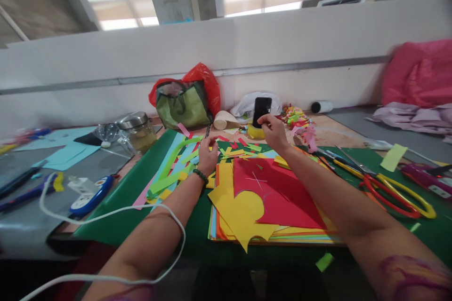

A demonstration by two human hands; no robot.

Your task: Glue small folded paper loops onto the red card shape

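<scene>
My right hand reaches to the back of the green mat and touches a black phone that stands upright against a yellow tape roll; its fingers curl at the phone's lower edge. My left hand, with a dark bead bracelet on the wrist, hovers over scattered paper strips, fingers curled in a loose pinch; what they hold is too small to make out. Nearer me lies a stack of coloured paper with a red sheet and a cut yellow sheet on top.
Red and yellow scissors lie on the right. A glass jar, a red-and-green bag and a paper roll stand at the back. A blue tape dispenser and white cable are on the left. Pink cloth is far right.
</scene>
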